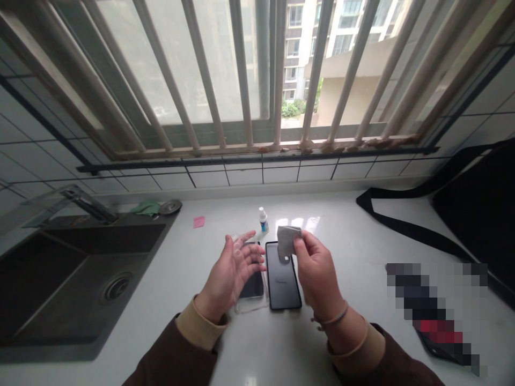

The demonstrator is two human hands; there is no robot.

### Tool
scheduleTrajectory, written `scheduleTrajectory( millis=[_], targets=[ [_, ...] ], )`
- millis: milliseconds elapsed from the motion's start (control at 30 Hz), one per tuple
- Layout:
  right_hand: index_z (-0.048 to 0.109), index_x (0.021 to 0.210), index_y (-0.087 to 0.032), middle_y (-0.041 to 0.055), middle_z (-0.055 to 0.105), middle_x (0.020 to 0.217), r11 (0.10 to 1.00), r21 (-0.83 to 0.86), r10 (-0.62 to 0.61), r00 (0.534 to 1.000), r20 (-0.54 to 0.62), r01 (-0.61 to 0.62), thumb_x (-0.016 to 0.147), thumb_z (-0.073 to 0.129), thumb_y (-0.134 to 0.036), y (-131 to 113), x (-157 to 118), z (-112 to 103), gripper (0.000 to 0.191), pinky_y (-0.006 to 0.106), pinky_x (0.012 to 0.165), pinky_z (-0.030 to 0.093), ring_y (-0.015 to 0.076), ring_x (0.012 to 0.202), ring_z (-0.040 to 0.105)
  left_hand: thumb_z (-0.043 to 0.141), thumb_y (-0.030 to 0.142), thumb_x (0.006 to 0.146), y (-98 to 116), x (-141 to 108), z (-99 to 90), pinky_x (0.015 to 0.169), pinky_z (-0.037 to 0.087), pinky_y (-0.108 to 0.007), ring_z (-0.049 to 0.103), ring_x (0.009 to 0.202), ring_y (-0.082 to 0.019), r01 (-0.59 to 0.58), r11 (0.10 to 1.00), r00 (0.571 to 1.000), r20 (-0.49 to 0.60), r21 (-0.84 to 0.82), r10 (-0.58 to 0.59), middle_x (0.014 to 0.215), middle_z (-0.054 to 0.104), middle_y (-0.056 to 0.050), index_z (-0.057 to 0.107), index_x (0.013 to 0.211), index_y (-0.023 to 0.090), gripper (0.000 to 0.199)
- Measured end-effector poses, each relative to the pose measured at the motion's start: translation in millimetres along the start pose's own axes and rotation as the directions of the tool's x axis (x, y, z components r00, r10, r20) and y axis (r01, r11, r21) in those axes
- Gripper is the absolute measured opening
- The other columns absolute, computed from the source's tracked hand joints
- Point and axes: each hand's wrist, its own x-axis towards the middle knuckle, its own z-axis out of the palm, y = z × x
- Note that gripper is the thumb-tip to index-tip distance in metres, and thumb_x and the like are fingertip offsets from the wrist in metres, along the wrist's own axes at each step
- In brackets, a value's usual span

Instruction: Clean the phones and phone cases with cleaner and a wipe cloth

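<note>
My left hand (237, 265) is open, palm turned up and fingers spread, above a phone (252, 287) that it partly covers. A clear case (251, 309) shows around that phone's lower end. In my right hand (317, 262) a small grey cloth (286, 239) is pinched between thumb and fingers. The cloth hangs over the upper end of a second phone (284, 287) with a black edge, lying on the white counter. Behind the phones stands a small white spray bottle (263, 221) with a blue label.
A pink paper square (198, 222) lies left of the bottle. The sink (90, 284) with its faucet (90, 205) is at the left, a green cloth (145, 208) behind it. A black bag (478, 209) with a strap and a blurred dark object (438, 316) are at the right.
</note>
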Motion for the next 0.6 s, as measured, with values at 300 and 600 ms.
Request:
scheduleTrajectory(
  millis=[300, 600],
  targets=[
    [0.052, 0.159, -0.021, 0.0125, 0.058, 0.157, 0.717, -0.218, -0.497, 0.705, 0.505, 0.662, 0.101, 0.051, -0.003, 13, -11, 16, 0.061, 0.05, 0.126, 0.047, 0.0264, 0.149, 0.054, 0.046, 0.066, 0.105, -25, 1, -1.6, 0.097, 0.055, -0.043, 0.07, 0.115, -0.03, 0.141, 0.99, 0.976, 0.172, -0.012, -0.136, 0.124, 0.073, -0.02, 0.069, 0.136, 0.015, 0.065],
    [0.041, 0.164, -0.014, 0.0177, 0.055, 0.159, 0.6, -0.15, -0.522, 0.526, 0.671, 0.786, 0.098, 0.045, 0.004, 12, -16, 20, 0.069, 0.047, 0.128, 0.043, 0.0244, 0.153, 0.048, 0.043, 0.066, 0.106, -13, 3, 0.0, 0.104, 0.055, -0.039, 0.072, 0.113, -0.027, 0.045, 0.999, 0.983, -0.175, -0.025, -0.049, 0.118, 0.076, -0.018, 0.071, 0.134, 0.012, 0.067]
  ],
)
